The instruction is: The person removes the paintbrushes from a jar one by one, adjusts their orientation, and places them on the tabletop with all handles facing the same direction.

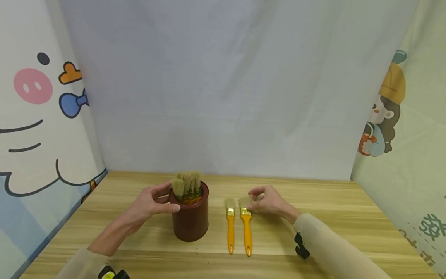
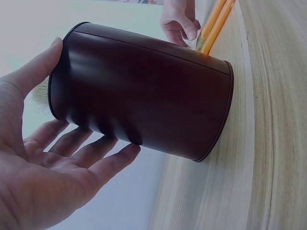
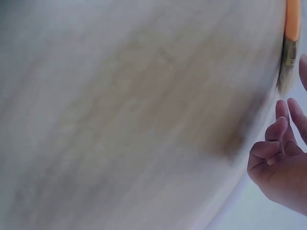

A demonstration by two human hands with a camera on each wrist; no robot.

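My left hand (image 1: 153, 203) holds a dark red brush holder (image 1: 191, 223) from its left side. In the left wrist view the thumb lies at the rim of the holder (image 2: 144, 91) and the fingers spread along its wall. Several paintbrushes (image 1: 188, 186) stand in it, bristles up. Two more paintbrushes with orange handles lie side by side on the table, a left one (image 1: 230, 228) and a right one (image 1: 247, 228), bristles pointing away from me. At the bristles of the right one is my right hand (image 1: 271, 201), its thumb and fingers apart in the right wrist view.
The wooden table (image 1: 324, 224) runs back to a pale grey curtain (image 1: 223, 97). Printed cloths with cartoon figures hang at the left (image 1: 35, 135) and right (image 1: 400, 174). A black wrist strap (image 1: 301, 246) sits on the right sleeve.
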